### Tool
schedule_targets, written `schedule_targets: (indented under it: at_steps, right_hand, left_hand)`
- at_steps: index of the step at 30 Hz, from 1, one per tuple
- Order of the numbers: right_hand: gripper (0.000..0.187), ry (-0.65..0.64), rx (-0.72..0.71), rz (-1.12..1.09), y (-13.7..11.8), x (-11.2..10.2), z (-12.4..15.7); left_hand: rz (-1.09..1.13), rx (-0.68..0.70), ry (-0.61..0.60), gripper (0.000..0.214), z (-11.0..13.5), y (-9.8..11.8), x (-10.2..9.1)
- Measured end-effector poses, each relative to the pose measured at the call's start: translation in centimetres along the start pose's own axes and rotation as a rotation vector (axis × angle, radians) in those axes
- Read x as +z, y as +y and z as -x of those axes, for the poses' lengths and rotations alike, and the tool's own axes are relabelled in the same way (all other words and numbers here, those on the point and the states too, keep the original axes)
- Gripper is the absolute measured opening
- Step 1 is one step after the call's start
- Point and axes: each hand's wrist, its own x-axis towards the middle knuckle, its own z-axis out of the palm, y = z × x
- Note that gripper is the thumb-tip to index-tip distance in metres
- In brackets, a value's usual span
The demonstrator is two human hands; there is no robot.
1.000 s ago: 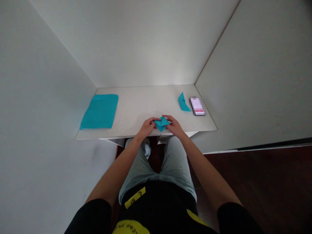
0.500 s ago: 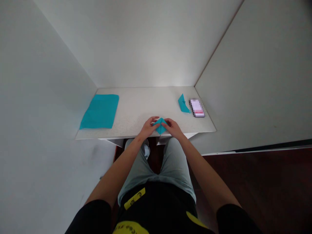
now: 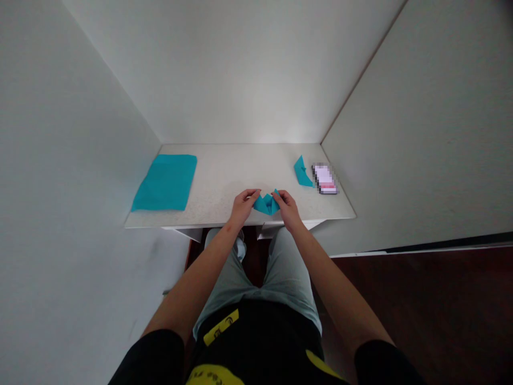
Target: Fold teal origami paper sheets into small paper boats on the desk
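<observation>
Between my hands, just above the front part of the white tabletop (image 3: pixel 232 171), is a folded blue paper boat (image 3: pixel 265 205) with a raised point in its middle. My left hand (image 3: pixel 243 205) pinches its left tip between thumb and fingers. At the opposite end, my right hand (image 3: pixel 287 206) grips the right tip the same way. The fingers partly cover both ends of the boat.
A second blue paper boat (image 3: pixel 302 172) lies on its side at the right of the table, beside a pixelated phone (image 3: pixel 325 178). Flat blue paper sheets (image 3: pixel 166 183) lie at the left. Walls enclose the table's back and sides.
The paper in my hands has gone from a diamond shape to a boat with spread ends. Both hands have moved slightly apart and now hold its tips.
</observation>
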Motion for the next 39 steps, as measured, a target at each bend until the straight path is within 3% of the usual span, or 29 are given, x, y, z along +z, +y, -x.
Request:
schedule_targets:
  at_steps: [4, 8, 14, 17, 21, 24, 29, 31, 34, 37, 39]
  right_hand:
    - [0.058, 0.094, 0.008, -0.094, 0.7, -1.0, -0.5]
    - [0.057, 0.097, 0.007, -0.104, 1.3, -2.6, -1.0]
    - [0.052, 0.071, -0.004, -0.092, 1.5, -3.7, -0.9]
    - [0.051, 0.022, -0.053, -0.057, 1.1, -3.6, -0.6]
    - [0.049, -0.058, -0.123, 0.009, 0.2, -3.0, -0.5]
    - [0.047, -0.066, -0.145, 0.016, -0.3, -2.6, -0.6]
    - [0.048, -0.034, -0.103, -0.043, -0.3, -3.0, -0.8]
    - [0.052, -0.126, -0.057, -0.047, -0.2, -3.2, -0.5]
    - [0.052, -0.308, 0.018, -0.014, 0.0, -3.2, 0.0]
    - [0.047, -0.311, 0.041, 0.022, 0.1, -2.8, 0.4]
    - [0.047, -0.276, 0.040, 0.049, 0.1, -2.8, 0.5]
  left_hand:
    - [0.111, -0.021, 0.046, 0.061, 0.7, 0.0, -1.3]
    - [0.102, 0.020, 0.115, 0.062, 1.0, -0.3, -3.0]
    - [-0.173, 0.137, 0.109, 0.049, 2.0, 0.1, -5.7]
    - [-0.517, 0.359, 0.032, 0.044, 3.2, 2.1, -6.2]
    - [-0.902, 0.546, -0.277, 0.053, 3.7, 5.0, -4.7]
    - [-0.969, 0.504, -0.402, 0.040, 2.8, 5.5, -3.1]
    - [-0.890, 0.376, -0.404, 0.016, 1.1, 4.1, -2.2]
    - [-0.819, 0.356, -0.379, 0.018, 1.0, 3.8, -2.3]
    - [-0.674, 0.296, -0.381, 0.037, 1.1, 4.0, -2.1]
    - [-0.586, 0.216, -0.409, 0.056, 1.2, 4.4, -1.7]
    - [-0.591, 0.171, -0.452, 0.046, 1.0, 4.6, -1.5]
